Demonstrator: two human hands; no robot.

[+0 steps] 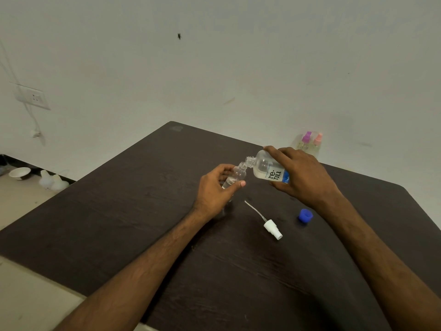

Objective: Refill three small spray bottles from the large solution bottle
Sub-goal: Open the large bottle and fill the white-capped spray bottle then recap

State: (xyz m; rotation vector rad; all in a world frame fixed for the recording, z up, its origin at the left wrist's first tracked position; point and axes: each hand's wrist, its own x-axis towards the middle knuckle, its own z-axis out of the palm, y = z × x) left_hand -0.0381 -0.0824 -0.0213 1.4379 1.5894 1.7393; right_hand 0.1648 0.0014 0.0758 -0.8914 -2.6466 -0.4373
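Note:
My left hand [213, 191] grips a small clear spray bottle [236, 176], tilted, with its neck uncovered. My right hand [299, 176] holds the large clear solution bottle [267, 168] tipped to the left, its open mouth touching the small bottle's neck. Clear liquid sits in both bottles. A white spray pump [272, 228] with its thin dip tube lies on the dark table [119, 211] in front of my hands. The blue cap [305, 215] lies to its right. Two more small spray bottles, one with a purple top [306, 140] and one with a pink top [317, 143], stand at the far table edge by the wall.
The dark wooden table's far corner meets a pale wall. On the floor to the left lie a white bowl [20, 173] and white plastic objects [52, 181]. A wall socket [33, 97] with a hanging cord is on the left.

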